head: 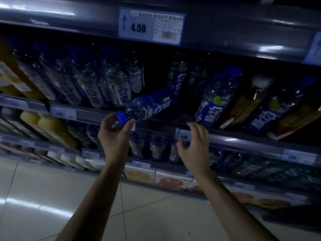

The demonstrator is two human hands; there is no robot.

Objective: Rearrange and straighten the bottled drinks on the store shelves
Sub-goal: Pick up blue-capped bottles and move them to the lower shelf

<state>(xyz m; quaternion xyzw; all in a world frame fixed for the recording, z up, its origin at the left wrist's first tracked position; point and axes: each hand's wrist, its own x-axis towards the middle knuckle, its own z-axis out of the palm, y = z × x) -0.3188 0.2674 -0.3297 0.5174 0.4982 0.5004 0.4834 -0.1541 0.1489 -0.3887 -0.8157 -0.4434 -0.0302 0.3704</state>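
The left hand (pixel 116 134) pinches the blue cap (pixel 122 118) of a blue-labelled bottle (pixel 152 106), thumb on one side of the cap and fingers curled round the other. That bottle lies tipped over on the middle shelf (pixel 161 122), its cap sticking out past the shelf's front edge and its base pointing back into a dark gap between the rows. The right hand (pixel 194 141) hangs open and holds nothing, fingers loosely spread and bent, in front of the shelf's front edge by a small price tag (pixel 183 135). Just right of the gap another blue-labelled bottle (pixel 214 103) stands near the front edge. Left of the gap stands a row of white-labelled bottles (pixel 92 87). A large price label (pixel 152 26) reading 4.50 sits on the front edge of the shelf above.
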